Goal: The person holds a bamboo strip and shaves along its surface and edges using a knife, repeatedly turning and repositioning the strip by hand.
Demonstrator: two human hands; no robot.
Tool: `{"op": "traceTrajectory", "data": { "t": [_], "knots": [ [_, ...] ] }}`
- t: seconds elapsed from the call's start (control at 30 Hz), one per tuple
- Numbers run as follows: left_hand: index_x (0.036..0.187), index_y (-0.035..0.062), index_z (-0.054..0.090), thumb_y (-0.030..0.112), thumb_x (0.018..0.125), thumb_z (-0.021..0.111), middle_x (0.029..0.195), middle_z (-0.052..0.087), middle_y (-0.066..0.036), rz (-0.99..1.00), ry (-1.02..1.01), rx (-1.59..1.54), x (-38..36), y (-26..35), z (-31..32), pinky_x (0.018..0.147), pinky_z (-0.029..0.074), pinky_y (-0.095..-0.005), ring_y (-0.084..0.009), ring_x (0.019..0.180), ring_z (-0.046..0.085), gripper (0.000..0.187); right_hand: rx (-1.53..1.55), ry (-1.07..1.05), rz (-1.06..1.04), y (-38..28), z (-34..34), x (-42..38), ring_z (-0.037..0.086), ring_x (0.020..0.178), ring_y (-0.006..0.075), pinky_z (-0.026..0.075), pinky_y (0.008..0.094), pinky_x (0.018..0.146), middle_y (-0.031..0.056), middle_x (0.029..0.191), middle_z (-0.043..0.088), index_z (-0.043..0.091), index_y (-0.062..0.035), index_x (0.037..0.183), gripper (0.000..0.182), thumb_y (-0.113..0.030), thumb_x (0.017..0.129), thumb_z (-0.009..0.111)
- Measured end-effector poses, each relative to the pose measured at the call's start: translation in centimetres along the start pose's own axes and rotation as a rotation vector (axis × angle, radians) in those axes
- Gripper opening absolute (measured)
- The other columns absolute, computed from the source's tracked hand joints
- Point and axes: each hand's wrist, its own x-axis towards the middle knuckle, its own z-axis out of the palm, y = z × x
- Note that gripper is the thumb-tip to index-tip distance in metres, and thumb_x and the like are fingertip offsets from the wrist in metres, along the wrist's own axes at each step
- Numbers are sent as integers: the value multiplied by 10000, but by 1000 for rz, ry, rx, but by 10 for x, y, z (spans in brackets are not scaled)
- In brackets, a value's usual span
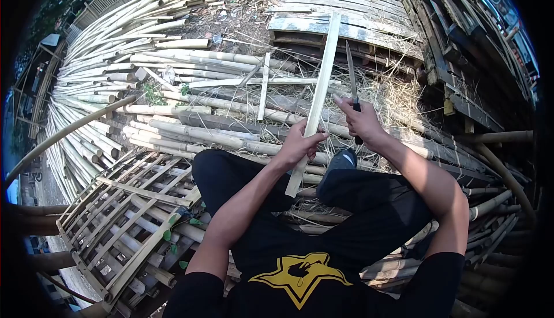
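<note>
A long, pale bamboo strip (pixel 324 76) runs up and away from my lap, tilted slightly to the right. My left hand (pixel 301 144) is closed around its lower part, with a short end sticking out below the fist. To the right, my right hand (pixel 363 123) grips the dark handle of a knife (pixel 351 71). The blade points away from me, beside the strip and a small gap apart from it. My right thumb or forefinger stretches toward the strip; whether it touches cannot be made out.
Bamboo poles (pixel 219 136) lie across the ground before me, with a large pile (pixel 86 110) at left. A lattice of bamboo slats (pixel 130 220) stands by my left knee. Wooden pallets (pixel 346 32) lie ahead; more timber (pixel 450 58) leans at right. Straw (pixel 392 102) covers the ground.
</note>
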Motion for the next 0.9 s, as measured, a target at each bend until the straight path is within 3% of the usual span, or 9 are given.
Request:
{"op": "traceTrajectory", "data": {
  "t": [0.1, 0.27, 0.43, 0.5, 0.6, 0.67, 0.8, 0.83, 0.9],
  "knots": [
    [1022, 37, 485, 77, 843, 675, 677, 508, 7, 25, -8, -37, 1, -10, 9, 425, 386, -224, -54, 464, 443, 264, -65, -34, -34, 0, 6, -2, 318, 405, 1, 226, 217, 376, -90, 542, 428, 645, -23, 1076, 411, -372, 870, 707],
    [1216, 56, 376, 25, 805, 666, 849, 497, -11, 62, -129, 78, 8, -35, 14, 552, 436, -212, -63, 656, 498, 503, -304, 52, -102, -1, 15, -1, 549, 583, 94, 443, 281, 555, 24, 654, 598, 647, 9, 1021, 521, -431, 774, 778],
    [1476, 72, 71, 68, 787, 713, 1133, 427, -77, 191, -306, 334, 4, -33, 20, 860, 484, -321, -143, 1002, 495, 942, -514, 87, -283, 5, 19, -3, 516, 528, 61, 420, 249, 508, -19, 608, 554, 644, -4, 1019, 437, -342, 784, 793],
    [1505, 80, 8, 83, 788, 716, 1229, 419, -116, 185, -313, 340, 5, -33, 18, 925, 456, -364, -190, 1084, 494, 1008, -595, 81, -298, 5, 19, -3, 600, 578, 152, 477, 326, 568, 83, 643, 620, 666, -6, 963, 488, -435, 759, 774],
    [1482, 52, 143, 111, 812, 704, 1260, 446, -146, 387, -253, 652, 9, -32, 7, 865, 486, -323, -197, 1104, 519, 876, -601, 51, -491, 10, 16, -1, 608, 575, 178, 484, 330, 576, 123, 663, 634, 669, -8, 1009, 451, -380, 774, 769],
    [1376, 15, 355, 139, 856, 674, 1139, 544, -128, 135, -11, 410, 12, -23, -9, 792, 514, -296, -198, 979, 598, 623, -669, 54, -496, 3, 11, -5, 621, 584, 199, 488, 335, 581, 132, 682, 646, 669, -20, 1038, 423, -343, 783, 766],
    [1158, 20, 509, 278, 948, 546, 936, 609, -83, 92, 159, -9, 13, 5, -52, 670, 552, -320, -194, 761, 644, 334, -769, 4, -657, 7, 1, -1, 673, 652, 269, 521, 362, 619, 148, 740, 679, 677, -78, 1083, 338, -223, 788, 758],
    [1097, 29, 532, 330, 976, 487, 903, 614, -78, 126, 144, -118, 6, 18, -56, 642, 559, -337, -195, 711, 644, 327, -776, -39, -720, 7, -2, 0, 682, 676, 280, 531, 368, 634, 147, 754, 685, 678, -87, 1086, 343, -211, 778, 763],
    [967, 22, 542, 553, 977, 335, 705, 601, -112, 38, 0, -219, -8, 46, -54, 554, 552, -340, -220, 581, 623, 570, -840, -41, -724, 7, -6, 1, 691, 706, 275, 543, 372, 648, 139, 780, 694, 680, -98, 1083, 356, -180, 750, 774]
  ]
}}
